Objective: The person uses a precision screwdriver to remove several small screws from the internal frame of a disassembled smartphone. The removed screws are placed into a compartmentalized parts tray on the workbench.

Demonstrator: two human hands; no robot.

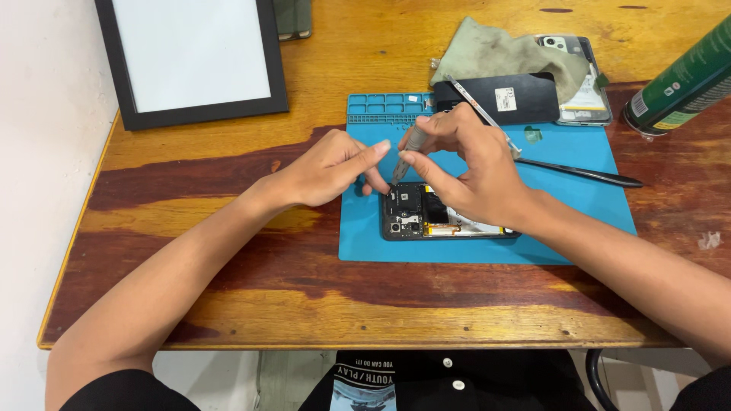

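Opened black smartphone with exposed circuit board lies near the front edge of the blue silicone work mat, directly beneath both hands. Right hand: fingertips pinch a slim grey metal screwdriver, tip down on the phone's upper-left corner. Left hand: fingers pressed together, fingertips touching the phone's edge just beside the tip.

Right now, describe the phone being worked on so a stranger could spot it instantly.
Find the blue mat on the wooden table. Near its front edge, under both hands, lies the opened phone, back cover off, dark boards showing. The other phone, at the mat's far edge, lies partly under a cloth.
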